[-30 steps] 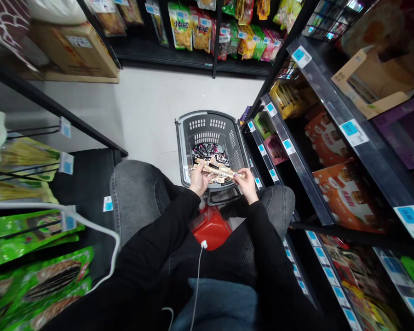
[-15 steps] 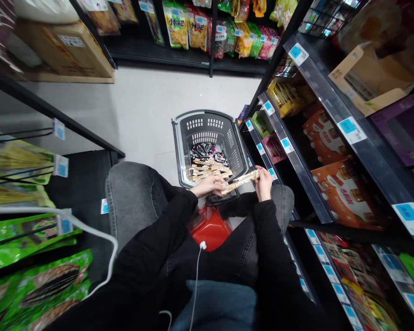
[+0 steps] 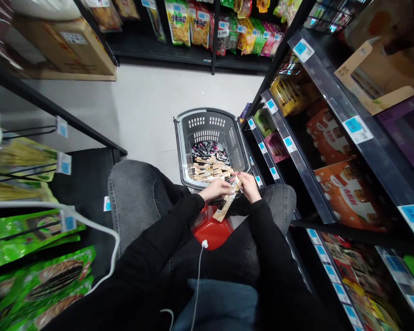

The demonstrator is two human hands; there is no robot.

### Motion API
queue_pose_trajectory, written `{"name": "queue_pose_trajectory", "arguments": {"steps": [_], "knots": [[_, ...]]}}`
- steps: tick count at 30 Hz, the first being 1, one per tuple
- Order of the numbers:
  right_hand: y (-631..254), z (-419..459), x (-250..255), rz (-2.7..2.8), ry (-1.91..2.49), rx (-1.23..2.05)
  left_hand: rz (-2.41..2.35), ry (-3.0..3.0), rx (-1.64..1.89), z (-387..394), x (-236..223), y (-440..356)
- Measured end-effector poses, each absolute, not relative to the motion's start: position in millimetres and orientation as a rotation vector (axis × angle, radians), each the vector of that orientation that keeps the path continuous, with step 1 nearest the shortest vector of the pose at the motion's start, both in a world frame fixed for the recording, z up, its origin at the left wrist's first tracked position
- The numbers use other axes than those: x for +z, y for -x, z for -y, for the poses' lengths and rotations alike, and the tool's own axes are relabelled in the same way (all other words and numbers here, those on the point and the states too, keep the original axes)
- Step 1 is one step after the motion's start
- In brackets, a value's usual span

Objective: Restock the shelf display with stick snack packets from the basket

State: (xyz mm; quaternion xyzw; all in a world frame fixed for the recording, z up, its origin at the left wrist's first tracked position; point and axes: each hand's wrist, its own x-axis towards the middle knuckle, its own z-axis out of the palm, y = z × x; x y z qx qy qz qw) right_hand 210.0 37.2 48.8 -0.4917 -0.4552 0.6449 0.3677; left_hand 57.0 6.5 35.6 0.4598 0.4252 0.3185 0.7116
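Between my two hands is a long, narrow tan packet (image 3: 224,207), tilted with its lower end toward me. My left hand (image 3: 219,188) pinches it along its side, fingers closed. At its upper end my right hand (image 3: 247,186) grips it, fingertips pressed together close to the left hand's. Just beyond them on the floor stands a grey shopping basket (image 3: 180,151) with slotted walls. Several similar tan packets (image 3: 210,170) lie in its near part, and dark packets with pink marks (image 3: 206,149) lie behind them. What is inside the packets is hidden.
A red stool (image 3: 214,234) shows between my legs. Shelves with orange boxes (image 3: 348,195) rise close on the right; green snack bags (image 3: 58,280) hang on the left. A white cable (image 3: 113,248) loops at the left. Cardboard box (image 3: 79,48) sits at the far left.
The right hand has moved left toward the left hand. The packet has swung from nearly level to steeply slanted, its free end now pointing down toward me.
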Motion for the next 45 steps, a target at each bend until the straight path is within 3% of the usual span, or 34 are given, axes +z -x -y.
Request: {"name": "queue_pose_trajectory", "arguments": {"steps": [8, 15, 21, 27, 31, 34, 40, 45], "knots": [[-212.9, -39.5, 45.5, 0.960, 1.354, 1.539, -0.657, -0.792, 0.552, -2.5, 44.0, -56.1], [-238.2, -51.8, 37.7, 0.851, 1.350, 1.294, -0.700, -0.750, 0.359, -5.5, 42.8, -40.5], [-234.9, -68.5, 17.5, 0.844, 1.448, 1.147, -1.110, -0.635, 0.564, -21.6, 29.3, -25.3], [-214.5, -113.8, 18.5, 1.288, 1.797, 1.065, -1.737, -0.759, 0.927, -31.7, 24.8, -0.8], [-227.2, -162.0, 73.8, 1.501, 1.678, 0.880, -1.719, -1.007, 0.771, -38.8, 12.4, 3.2], [-262.8, -197.4, 155.2, 1.632, 1.564, 0.622, -1.561, -1.164, 0.775, -42.8, 3.2, -3.7], [-359.3, -269.0, 328.0, 1.712, 1.800, -0.528, -1.479, -1.430, 0.599, -37.9, 8.0, -19.1], [-394.9, -316.1, 363.8, 1.965, 2.204, -0.578, -1.494, -1.445, 0.537, -35.8, 8.5, -23.1]]}}
